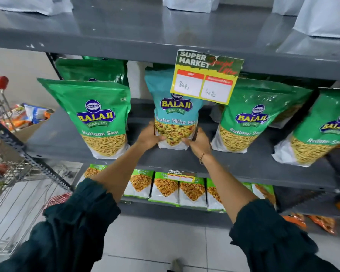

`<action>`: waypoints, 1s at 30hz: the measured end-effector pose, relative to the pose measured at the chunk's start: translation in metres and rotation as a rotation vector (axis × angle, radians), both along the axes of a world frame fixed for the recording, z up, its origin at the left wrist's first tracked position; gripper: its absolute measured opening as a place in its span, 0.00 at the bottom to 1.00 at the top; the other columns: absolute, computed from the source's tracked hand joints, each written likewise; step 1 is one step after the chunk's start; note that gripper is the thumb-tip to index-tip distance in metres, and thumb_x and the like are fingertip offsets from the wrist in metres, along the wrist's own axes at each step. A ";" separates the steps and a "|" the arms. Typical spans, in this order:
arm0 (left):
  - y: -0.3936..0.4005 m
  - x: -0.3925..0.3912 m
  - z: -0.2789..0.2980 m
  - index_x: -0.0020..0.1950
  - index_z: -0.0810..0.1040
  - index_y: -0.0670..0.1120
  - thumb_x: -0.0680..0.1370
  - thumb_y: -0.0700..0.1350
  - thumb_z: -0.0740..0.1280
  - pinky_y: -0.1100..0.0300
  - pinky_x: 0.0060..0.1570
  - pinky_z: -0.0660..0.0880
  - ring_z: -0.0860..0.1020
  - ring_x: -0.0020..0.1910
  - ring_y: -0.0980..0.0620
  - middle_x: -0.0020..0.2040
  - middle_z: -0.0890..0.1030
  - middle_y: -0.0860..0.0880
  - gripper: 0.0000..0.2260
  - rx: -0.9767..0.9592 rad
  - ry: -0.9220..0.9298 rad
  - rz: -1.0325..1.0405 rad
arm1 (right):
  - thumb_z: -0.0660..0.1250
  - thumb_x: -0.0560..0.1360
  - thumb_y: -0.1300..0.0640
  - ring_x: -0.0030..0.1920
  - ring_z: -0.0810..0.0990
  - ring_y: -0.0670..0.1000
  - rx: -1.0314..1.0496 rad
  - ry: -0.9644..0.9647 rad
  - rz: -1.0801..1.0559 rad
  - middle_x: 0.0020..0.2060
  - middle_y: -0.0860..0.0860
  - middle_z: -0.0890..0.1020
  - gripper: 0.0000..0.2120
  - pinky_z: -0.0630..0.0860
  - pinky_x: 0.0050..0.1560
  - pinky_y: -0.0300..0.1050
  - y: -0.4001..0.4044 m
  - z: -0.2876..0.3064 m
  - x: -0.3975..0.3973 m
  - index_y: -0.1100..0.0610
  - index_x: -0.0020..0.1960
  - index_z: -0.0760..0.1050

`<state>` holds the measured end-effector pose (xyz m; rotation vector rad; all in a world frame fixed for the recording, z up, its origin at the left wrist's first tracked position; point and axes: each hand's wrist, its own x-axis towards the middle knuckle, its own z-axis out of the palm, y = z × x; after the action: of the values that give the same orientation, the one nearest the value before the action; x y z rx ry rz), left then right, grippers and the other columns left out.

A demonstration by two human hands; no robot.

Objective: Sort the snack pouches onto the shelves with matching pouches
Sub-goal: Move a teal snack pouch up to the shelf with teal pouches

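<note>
A teal Khatta Mitha Mix pouch (175, 112) stands upright on the middle grey shelf (71, 142). My left hand (148, 136) grips its lower left corner and my right hand (197, 142) grips its lower right corner. Green Ratlami Sev pouches stand on the same shelf: one to the left (98, 116), one to the right (249, 118) and one at the far right (322, 130). Another green pouch (92, 68) stands behind the left one. A price card hides the teal pouch's top right.
A yellow and green price card (206, 75) hangs from the upper shelf edge. The lower shelf holds a row of green and white pouches (173, 189). A wire shopping cart (10, 169) with mixed packets stands at the left. White pouches (326, 16) sit on the top shelf.
</note>
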<state>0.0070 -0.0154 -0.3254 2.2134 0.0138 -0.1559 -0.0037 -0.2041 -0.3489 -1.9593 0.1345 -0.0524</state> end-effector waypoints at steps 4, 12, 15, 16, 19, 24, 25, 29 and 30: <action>0.005 -0.017 -0.005 0.67 0.70 0.43 0.70 0.44 0.74 0.60 0.55 0.68 0.75 0.63 0.45 0.64 0.78 0.44 0.27 0.005 -0.027 -0.027 | 0.75 0.64 0.60 0.56 0.78 0.54 0.085 -0.042 0.052 0.55 0.58 0.79 0.21 0.75 0.59 0.58 -0.007 -0.011 -0.017 0.56 0.50 0.67; 0.018 -0.089 -0.021 0.66 0.69 0.47 0.68 0.46 0.76 0.55 0.47 0.75 0.75 0.47 0.45 0.47 0.78 0.44 0.29 -0.100 -0.029 -0.088 | 0.76 0.61 0.66 0.49 0.80 0.50 0.158 -0.113 0.062 0.42 0.47 0.79 0.21 0.78 0.53 0.49 -0.012 -0.019 -0.093 0.50 0.41 0.67; 0.027 -0.115 -0.018 0.61 0.71 0.42 0.68 0.46 0.76 0.62 0.33 0.60 0.61 0.35 0.51 0.33 0.61 0.50 0.26 -0.138 -0.040 -0.104 | 0.76 0.61 0.67 0.47 0.79 0.44 0.185 -0.128 0.058 0.42 0.48 0.79 0.20 0.78 0.47 0.35 -0.006 -0.009 -0.126 0.53 0.42 0.67; 0.031 -0.122 -0.016 0.60 0.71 0.41 0.68 0.47 0.76 0.60 0.33 0.59 0.59 0.35 0.51 0.33 0.59 0.51 0.26 -0.161 -0.060 -0.116 | 0.76 0.61 0.67 0.46 0.78 0.43 0.196 -0.134 0.049 0.42 0.48 0.79 0.20 0.77 0.45 0.31 -0.004 -0.002 -0.137 0.55 0.43 0.68; 0.037 -0.147 0.000 0.58 0.72 0.42 0.68 0.45 0.76 0.62 0.33 0.60 0.61 0.32 0.54 0.32 0.60 0.52 0.23 -0.213 -0.104 -0.151 | 0.76 0.61 0.68 0.46 0.77 0.39 0.206 -0.158 0.051 0.42 0.46 0.78 0.21 0.75 0.43 0.26 0.002 0.019 -0.165 0.55 0.44 0.67; 0.044 -0.180 0.043 0.60 0.72 0.43 0.69 0.45 0.75 0.70 0.36 0.67 0.70 0.31 0.65 0.34 0.73 0.52 0.23 -0.222 -0.236 -0.193 | 0.76 0.61 0.67 0.44 0.76 0.39 0.186 -0.234 0.065 0.41 0.46 0.78 0.20 0.75 0.43 0.27 0.006 0.059 -0.196 0.59 0.46 0.68; 0.046 -0.184 0.054 0.60 0.72 0.44 0.68 0.46 0.76 0.67 0.39 0.69 0.72 0.35 0.62 0.36 0.76 0.48 0.24 -0.212 -0.260 -0.194 | 0.76 0.61 0.66 0.43 0.77 0.40 0.175 -0.251 0.064 0.40 0.47 0.78 0.20 0.76 0.42 0.28 0.006 0.069 -0.199 0.59 0.46 0.69; 0.054 -0.194 0.106 0.51 0.72 0.44 0.64 0.55 0.75 0.54 0.45 0.72 0.74 0.38 0.50 0.37 0.76 0.40 0.24 -0.186 -0.320 -0.231 | 0.79 0.57 0.60 0.45 0.79 0.46 0.124 -0.365 0.051 0.41 0.47 0.80 0.20 0.77 0.48 0.33 0.005 0.115 -0.203 0.53 0.44 0.73; 0.056 -0.196 0.119 0.49 0.72 0.43 0.63 0.56 0.76 0.53 0.45 0.73 0.75 0.39 0.48 0.37 0.76 0.42 0.25 -0.185 -0.345 -0.236 | 0.79 0.57 0.60 0.45 0.80 0.47 0.116 -0.391 0.052 0.42 0.48 0.81 0.20 0.77 0.47 0.32 0.005 0.127 -0.203 0.53 0.44 0.74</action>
<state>-0.1893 0.0405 -0.2060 2.0250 -0.4363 0.0932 -0.2069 -0.1987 -0.2216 -1.7999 -0.1671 -0.3827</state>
